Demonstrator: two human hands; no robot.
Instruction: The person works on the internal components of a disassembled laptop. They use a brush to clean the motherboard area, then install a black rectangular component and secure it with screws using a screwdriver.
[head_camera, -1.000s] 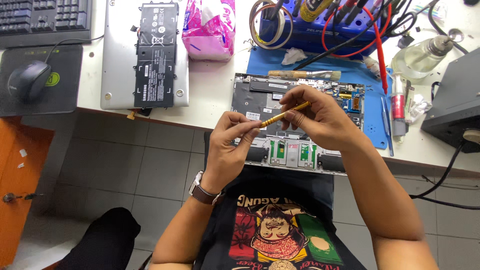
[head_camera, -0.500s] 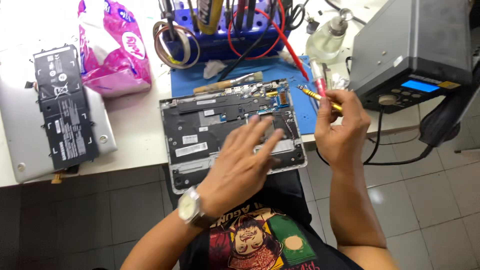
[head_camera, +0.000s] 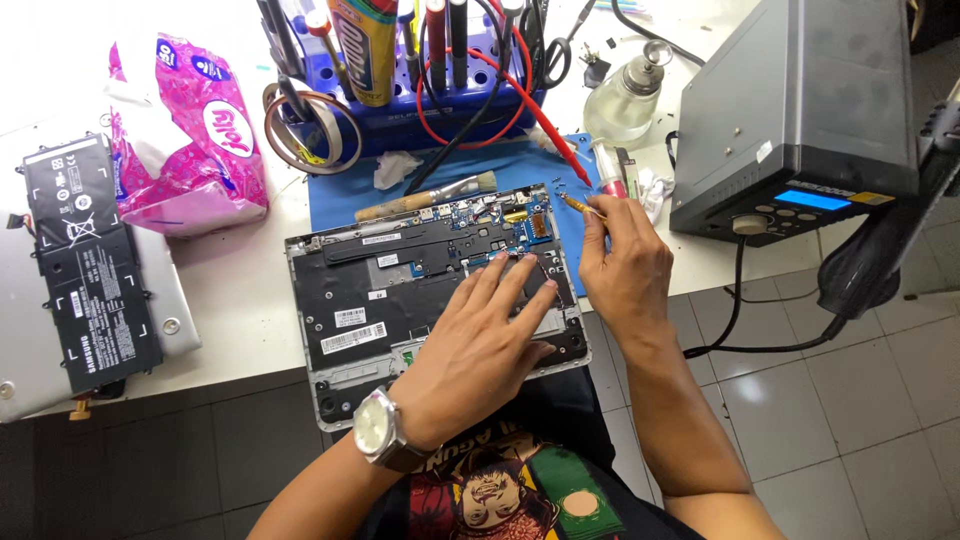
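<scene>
Opened laptop chassis (head_camera: 400, 290), bottom cover off, internals exposed, lying at the front edge of the white workbench (head_camera: 250, 300) and partly on the blue work mat (head_camera: 340, 200). Left hand (head_camera: 480, 340) spread flat, fingers extended, pressing on the right half of the chassis; grasping nothing. Wristwatch (head_camera: 378, 428) on that wrist. Right hand (head_camera: 625, 270) just beside the chassis's right edge, pinched around a thin yellow-handled screwdriver (head_camera: 580, 207) (tip over the mat's right end). Small brush (head_camera: 425, 197) on the mat along the chassis's rear edge. Blue tool rack (head_camera: 440, 100) behind the mat, holding pens, red and black probe leads, rolls of tape. Glass dispenser bottle (head_camera: 625, 100) near the rack's right side. Grey rework station (head_camera: 800, 120) at the right end of the bench. Pink plastic pack (head_camera: 190, 130) toward the left; flat black battery (head_camera: 85, 270) on a silver cover panel (head_camera: 175, 330) at the left edge.
</scene>
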